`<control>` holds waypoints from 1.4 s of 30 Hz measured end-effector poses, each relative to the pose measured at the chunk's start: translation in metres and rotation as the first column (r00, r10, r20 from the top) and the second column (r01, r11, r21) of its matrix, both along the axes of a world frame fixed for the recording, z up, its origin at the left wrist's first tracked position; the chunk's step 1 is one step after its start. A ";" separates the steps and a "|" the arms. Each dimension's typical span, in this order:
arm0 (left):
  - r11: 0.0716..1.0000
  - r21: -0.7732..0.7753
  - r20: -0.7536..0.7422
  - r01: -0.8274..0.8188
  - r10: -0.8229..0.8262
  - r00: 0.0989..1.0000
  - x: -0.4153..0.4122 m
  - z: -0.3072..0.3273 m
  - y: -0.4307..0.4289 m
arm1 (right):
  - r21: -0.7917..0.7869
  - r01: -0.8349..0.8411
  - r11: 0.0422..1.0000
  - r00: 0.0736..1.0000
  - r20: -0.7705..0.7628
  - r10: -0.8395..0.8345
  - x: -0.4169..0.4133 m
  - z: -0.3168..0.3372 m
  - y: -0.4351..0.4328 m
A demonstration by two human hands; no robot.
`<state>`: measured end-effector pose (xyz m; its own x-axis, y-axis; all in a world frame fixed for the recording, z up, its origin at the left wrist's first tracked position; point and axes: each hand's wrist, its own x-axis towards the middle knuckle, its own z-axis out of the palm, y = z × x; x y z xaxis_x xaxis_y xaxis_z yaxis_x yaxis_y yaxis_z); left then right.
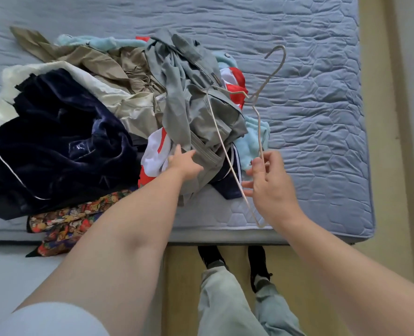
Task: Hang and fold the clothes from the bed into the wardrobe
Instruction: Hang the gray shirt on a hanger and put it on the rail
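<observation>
Seen from the head camera, a person stands at the near edge of the bed [310, 117], where a heap of clothes [55, 132] lies left of centre, not yet sorted; no wardrobe is in sight. The right hand [271, 187] pinches a thin wire hanger [251, 98] with thumb and fingers, its hook pointing to the far side, above the heap's right edge. The left hand [184, 163], fingers nearly straight and not closed on anything, reaches to the ribbed hem of a grey garment [201, 112] on top of the heap. The step looks like picking a garment to hang: better to lift the grey piece free, find its neckline, then feed the hanger in one shoulder at a time.
</observation>
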<state>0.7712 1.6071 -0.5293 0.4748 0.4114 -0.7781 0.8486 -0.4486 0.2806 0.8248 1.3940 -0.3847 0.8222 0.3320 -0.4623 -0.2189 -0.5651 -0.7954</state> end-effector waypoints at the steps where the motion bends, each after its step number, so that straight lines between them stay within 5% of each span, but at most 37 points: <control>1: 1.000 0.005 -0.015 -0.017 0.017 1.000 0.004 -0.004 0.001 | 0.003 0.013 1.000 1.000 -0.004 -0.013 0.000 -0.003 -0.001; 5: 0.903 -0.166 0.120 -0.397 0.418 0.900 0.010 -0.004 -0.002 | -0.015 0.020 1.000 1.000 -0.007 -0.020 -0.001 -0.005 -0.003; 10: 0.491 -0.307 0.252 -0.815 0.868 0.428 0.000 0.037 0.003 | 0.011 0.051 0.999 0.998 -0.041 -0.051 -0.002 0.007 -0.003; 14: 0.082 -0.609 0.076 -0.789 0.996 0.045 -0.013 0.090 0.014 | 0.020 0.029 0.999 0.998 -0.051 -0.028 -0.005 0.030 -0.001; 18: -0.063 -0.736 -0.066 -0.674 0.998 -0.021 -0.029 0.158 0.013 | 0.016 -0.004 1.000 0.999 -0.033 0.004 -0.008 0.056 -0.002; 24: 0.046 -0.835 -0.002 -0.548 0.996 0.088 -0.036 0.255 -0.018 | 0.043 -0.126 0.991 0.989 0.083 0.122 -0.016 0.090 -0.014; 31: 0.304 -0.865 0.253 -0.400 0.951 0.176 -0.033 0.343 -0.070 | 0.090 -0.253 0.963 0.961 0.139 0.239 -0.023 0.133 -0.030; 42: 0.506 -0.857 0.497 -0.097 0.861 0.105 -0.019 0.464 -0.124 | 0.222 -0.210 0.952 0.941 0.309 0.136 -0.021 0.217 -0.024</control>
